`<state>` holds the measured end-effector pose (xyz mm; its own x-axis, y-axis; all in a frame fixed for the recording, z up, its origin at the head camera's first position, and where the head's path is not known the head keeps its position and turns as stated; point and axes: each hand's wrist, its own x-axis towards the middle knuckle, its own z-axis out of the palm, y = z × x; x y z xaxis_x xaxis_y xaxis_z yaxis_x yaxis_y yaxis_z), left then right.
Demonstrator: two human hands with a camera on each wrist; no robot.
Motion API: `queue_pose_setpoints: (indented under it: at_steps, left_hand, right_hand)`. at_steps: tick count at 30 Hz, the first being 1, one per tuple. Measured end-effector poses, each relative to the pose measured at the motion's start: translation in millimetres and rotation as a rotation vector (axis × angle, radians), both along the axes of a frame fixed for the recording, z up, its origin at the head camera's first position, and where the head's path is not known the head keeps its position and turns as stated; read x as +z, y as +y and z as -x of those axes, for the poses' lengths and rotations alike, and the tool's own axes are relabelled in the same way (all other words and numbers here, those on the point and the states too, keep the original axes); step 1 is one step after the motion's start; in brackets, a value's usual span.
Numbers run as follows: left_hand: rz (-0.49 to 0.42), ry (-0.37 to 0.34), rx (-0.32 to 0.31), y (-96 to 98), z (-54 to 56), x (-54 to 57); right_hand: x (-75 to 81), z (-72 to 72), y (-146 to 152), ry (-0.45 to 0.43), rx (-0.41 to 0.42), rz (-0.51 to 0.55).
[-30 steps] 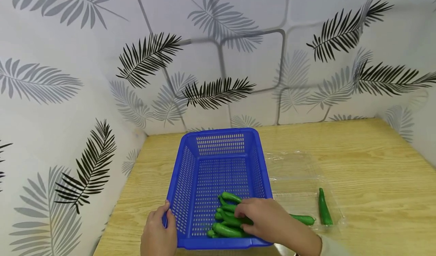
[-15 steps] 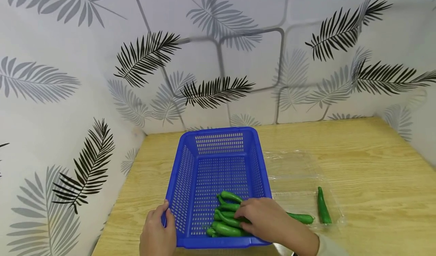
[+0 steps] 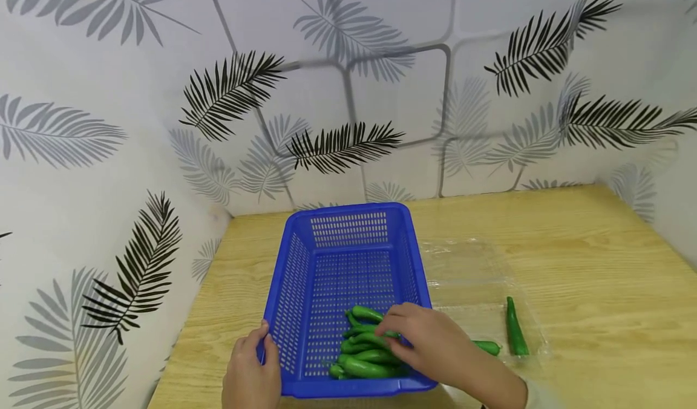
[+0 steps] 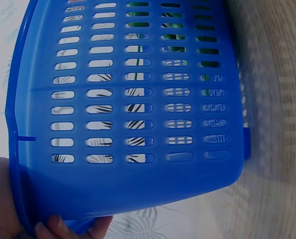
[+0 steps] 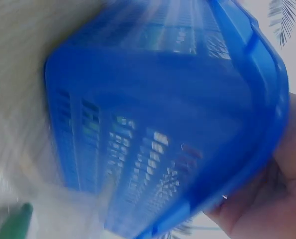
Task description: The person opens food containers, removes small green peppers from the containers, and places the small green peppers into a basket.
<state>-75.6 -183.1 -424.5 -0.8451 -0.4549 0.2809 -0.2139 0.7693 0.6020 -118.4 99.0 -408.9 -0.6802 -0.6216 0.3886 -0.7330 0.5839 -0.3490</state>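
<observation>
A blue slotted basket [image 3: 348,215] stands on the wooden table [image 3: 572,264]. Several green peppers [image 3: 363,363] lie heaped at its near end. My left hand [image 3: 251,373] grips the basket's near left corner, thumb over the rim; in the left wrist view its fingertips [image 4: 63,228] curl under the basket [image 4: 138,99]. My right hand [image 3: 430,343] reaches over the right wall, fingers bent down onto the peppers. Whether it pinches one is hidden. The right wrist view shows only the blurred basket [image 5: 162,124] and my palm [image 5: 272,199].
A clear plastic tray [image 3: 474,276] lies right of the basket, holding one green pepper [image 3: 514,335] and another [image 3: 488,347] half hidden behind my right hand. Leaf-patterned walls close off the back and left. Bare wood stretches to the right.
My right hand has lifted slightly up and to the right over the heap, uncovering more of the peppers. The left hand and the basket have stayed put.
</observation>
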Motion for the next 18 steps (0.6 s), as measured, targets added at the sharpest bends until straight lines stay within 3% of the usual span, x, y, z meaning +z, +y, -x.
queue_pose_setpoints:
  at_steps: [4,8,13,18]
  left_hand:
    - [0.005,0.003,-0.001,-0.3,0.4,0.4]
    - [0.008,0.012,0.001,-0.4,0.7,0.9]
    - [0.002,-0.003,-0.001,-0.6,0.7,1.7]
    - [0.005,-0.017,-0.001,-1.1,0.1,2.0]
  right_hand:
    - [3.3,2.8,12,0.092,-0.097,0.130]
    - [1.1,6.8,28,0.104,-0.238,0.187]
    - [-6.0,11.8,57,-0.078,-0.369,0.090]
    - [-10.0,20.2,86,-0.402,-0.352,-0.097]
